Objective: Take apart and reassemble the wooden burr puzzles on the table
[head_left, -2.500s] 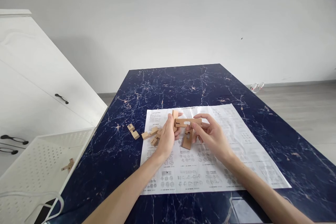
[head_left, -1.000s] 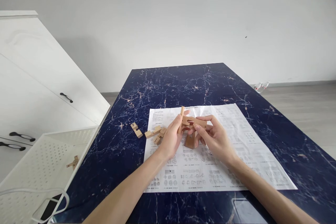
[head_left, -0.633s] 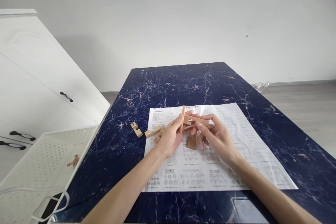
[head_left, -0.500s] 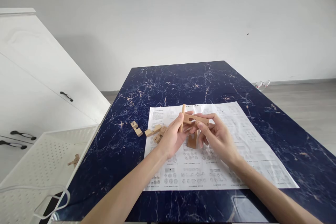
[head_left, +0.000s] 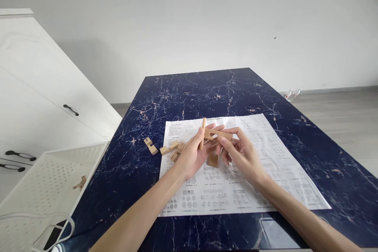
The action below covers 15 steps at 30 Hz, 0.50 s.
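Observation:
My left hand (head_left: 191,155) is closed on a flat wooden puzzle piece (head_left: 202,134), which it holds upright on edge between thumb and fingers. In my right hand (head_left: 244,156), thumb and fingers pinch a second wooden piece (head_left: 226,135), a bar with a rounded cutout and dark marks at its right end. The bar's left end meets the upright piece; whether they interlock I cannot tell. Below the hands a flat wooden piece (head_left: 213,160) rests on the printed sheet (head_left: 291,183), partly hidden by my fingers. Several notched wooden blocks (head_left: 169,149) lie left of my left hand.
One notched block marked 3 (head_left: 152,149) lies on the dark blue marbled table (head_left: 189,94). At the left, a white perforated surface (head_left: 38,189) holds another wooden piece (head_left: 79,183) and a white cable (head_left: 69,224). A white cabinet (head_left: 44,78) stands beyond it.
The whole view has shifted slightly, moving the scene a little left. Both hands keep their pieces together in nearly the same pose, with some left fingers a bit more spread behind the bar.

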Available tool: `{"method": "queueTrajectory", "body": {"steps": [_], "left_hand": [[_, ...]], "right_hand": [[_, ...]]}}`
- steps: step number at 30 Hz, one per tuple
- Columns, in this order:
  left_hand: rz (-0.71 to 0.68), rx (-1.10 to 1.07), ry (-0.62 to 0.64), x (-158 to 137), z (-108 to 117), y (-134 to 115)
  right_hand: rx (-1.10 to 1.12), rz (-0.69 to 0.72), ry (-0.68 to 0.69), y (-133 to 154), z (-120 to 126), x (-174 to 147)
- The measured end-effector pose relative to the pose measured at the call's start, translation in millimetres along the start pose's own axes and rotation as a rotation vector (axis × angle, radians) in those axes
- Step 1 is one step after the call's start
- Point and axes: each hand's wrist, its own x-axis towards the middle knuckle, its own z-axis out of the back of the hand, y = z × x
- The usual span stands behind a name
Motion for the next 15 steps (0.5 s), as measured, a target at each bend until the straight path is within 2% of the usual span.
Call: {"method": "queueTrajectory", "body": {"steps": [9, 15], "left_hand": [[0.095, 0.042, -0.003, 1.7, 9.2, -3.5], [0.093, 0.038, 0.008, 0.8, 6.0, -2.1]], "right_hand": [[0.022, -0.022, 0.074, 1.3, 7.5, 1.5], [0.031, -0.024, 0.084, -2.2, 3.9, 1.9]]}}
